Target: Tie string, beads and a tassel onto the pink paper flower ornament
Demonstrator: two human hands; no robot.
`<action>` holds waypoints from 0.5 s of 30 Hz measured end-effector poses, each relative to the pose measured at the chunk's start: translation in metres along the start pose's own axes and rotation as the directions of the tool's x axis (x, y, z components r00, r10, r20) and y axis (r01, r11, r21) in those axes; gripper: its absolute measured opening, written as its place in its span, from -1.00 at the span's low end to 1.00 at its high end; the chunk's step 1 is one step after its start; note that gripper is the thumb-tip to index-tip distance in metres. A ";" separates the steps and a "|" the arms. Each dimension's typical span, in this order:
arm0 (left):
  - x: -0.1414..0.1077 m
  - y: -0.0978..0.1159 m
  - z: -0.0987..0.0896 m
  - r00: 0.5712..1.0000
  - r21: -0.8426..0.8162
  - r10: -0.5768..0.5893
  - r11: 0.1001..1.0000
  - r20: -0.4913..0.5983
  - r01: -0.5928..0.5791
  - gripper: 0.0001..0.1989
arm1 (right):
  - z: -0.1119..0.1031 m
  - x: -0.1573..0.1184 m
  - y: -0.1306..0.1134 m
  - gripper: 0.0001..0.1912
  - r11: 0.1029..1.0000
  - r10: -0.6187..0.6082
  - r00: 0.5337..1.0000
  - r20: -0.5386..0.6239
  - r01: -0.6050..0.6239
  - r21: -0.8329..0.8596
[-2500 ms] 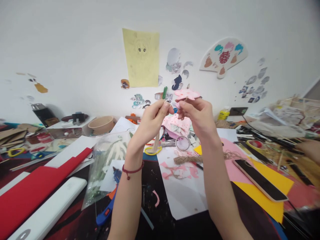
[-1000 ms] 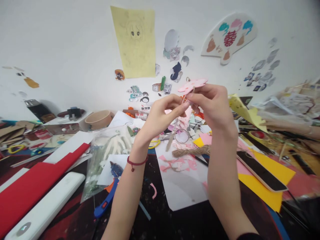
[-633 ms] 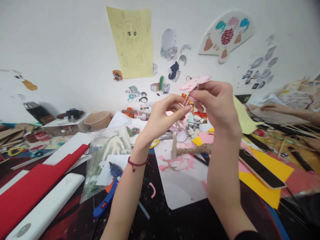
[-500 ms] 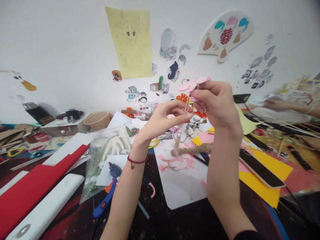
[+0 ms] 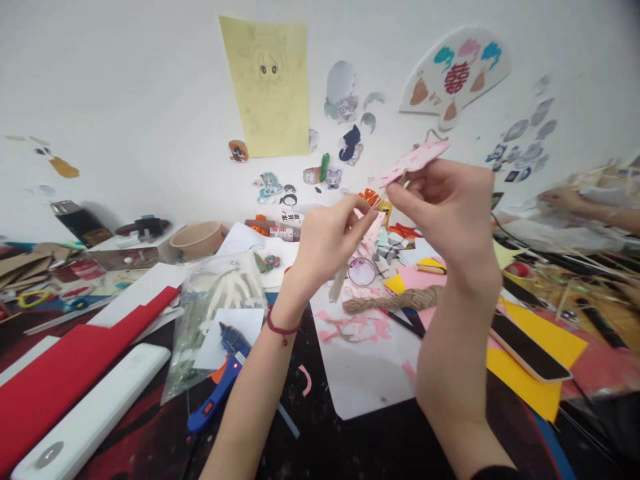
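Observation:
High over the table, my right hand (image 5: pixel 440 200) is closed on a flat pink cutout (image 5: pixel 415 162) with small darker spots. A brown cord loop (image 5: pixel 436 135) sticks up from the cutout's far edge. To its left, my left hand (image 5: pixel 335 233) has thumb and forefinger pinched together on a thin string near the cutout. From below that hand hangs a pale tassel (image 5: pixel 339 283), its upper end hidden. A red cord bracelet (image 5: pixel 284 327) circles my left wrist. Behind the hands shows more pink spotted material (image 5: pixel 370 237).
On the white sheet (image 5: pixel 370 387) lie pink scraps and a twisted twine bundle (image 5: pixel 395 300). A blue glue gun (image 5: pixel 215 393) rests left, near a clear bag (image 5: pixel 185 320). A phone (image 5: pixel 533 347) lies on yellow paper at right. Another person's hand (image 5: pixel 560 198) shows far right.
My right hand has moved right with the pink cutout, tilting it. My left hand has shifted right and its fingers have closed in a tighter pinch; the tassel has swung left.

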State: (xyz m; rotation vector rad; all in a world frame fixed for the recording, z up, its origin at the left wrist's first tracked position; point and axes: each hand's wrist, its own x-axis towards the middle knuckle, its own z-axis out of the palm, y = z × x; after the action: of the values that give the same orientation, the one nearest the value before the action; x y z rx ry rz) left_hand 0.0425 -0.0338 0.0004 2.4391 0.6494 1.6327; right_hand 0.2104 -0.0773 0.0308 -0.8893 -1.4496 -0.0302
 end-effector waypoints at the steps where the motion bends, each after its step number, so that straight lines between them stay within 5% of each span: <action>1: 0.000 0.000 0.001 0.999 0.068 0.034 0.997 -0.039 -0.031 -0.79 | 0.000 -0.001 -0.002 -0.86 1.000 -0.003 1.000 0.005 0.004 -0.014; 6: 0.000 0.000 0.005 0.962 0.266 0.213 0.950 -0.169 -0.164 -0.74 | 0.002 -0.003 -0.008 -0.84 0.999 -0.031 0.999 0.010 0.031 -0.036; 15: 0.000 0.000 0.004 0.911 0.430 0.336 0.878 -0.237 -0.212 -0.75 | 0.005 -0.003 -0.008 -0.81 0.997 0.007 0.999 0.041 -0.010 0.077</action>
State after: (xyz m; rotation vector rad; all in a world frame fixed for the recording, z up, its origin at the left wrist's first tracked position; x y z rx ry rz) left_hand 0.0455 -0.0333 -0.0015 2.6793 0.7647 2.2210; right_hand 0.2012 -0.0815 0.0311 -0.8369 -1.4744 0.0506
